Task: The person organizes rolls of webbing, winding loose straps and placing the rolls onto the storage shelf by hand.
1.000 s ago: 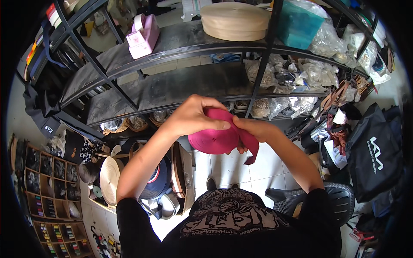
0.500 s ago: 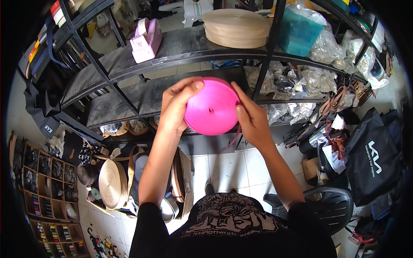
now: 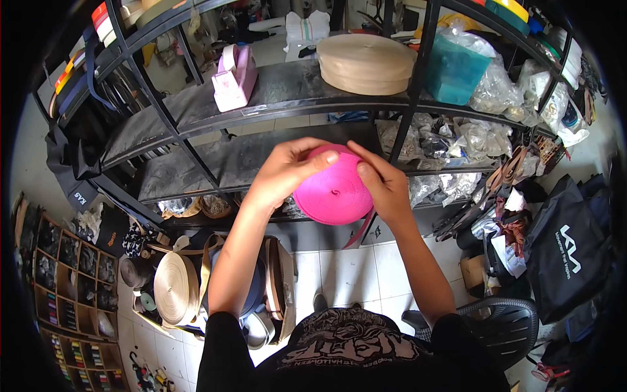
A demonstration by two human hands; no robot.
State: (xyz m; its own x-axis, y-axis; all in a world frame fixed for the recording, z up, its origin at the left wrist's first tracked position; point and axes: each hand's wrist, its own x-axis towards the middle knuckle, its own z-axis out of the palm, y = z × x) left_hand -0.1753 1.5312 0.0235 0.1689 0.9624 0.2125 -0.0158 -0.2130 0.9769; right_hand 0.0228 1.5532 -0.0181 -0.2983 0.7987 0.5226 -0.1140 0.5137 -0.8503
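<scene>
A flat, round roll of bright pink webbing (image 3: 334, 196) is held up between both hands in front of the shelves. My left hand (image 3: 292, 168) closes on its upper left side, with the thumb lying across the pink face and the fingers behind. Against its right edge, my right hand (image 3: 384, 183) grips with the thumb near the rim and a finger along the top. From the lower right of the roll a loose pink tail (image 3: 358, 232) hangs down.
Ahead stands a black shelf rack (image 3: 274, 85) bearing a tape dispenser (image 3: 235, 81), a large beige webbing roll (image 3: 367, 65) and a teal bin (image 3: 455, 68). A box of webbing rolls (image 3: 176, 289) sits at lower left. A black chair (image 3: 503, 330) stands at lower right.
The roll has come slightly lower and to the right in the picture. My left hand has shifted across its top, its thumb reaching further over the face.
</scene>
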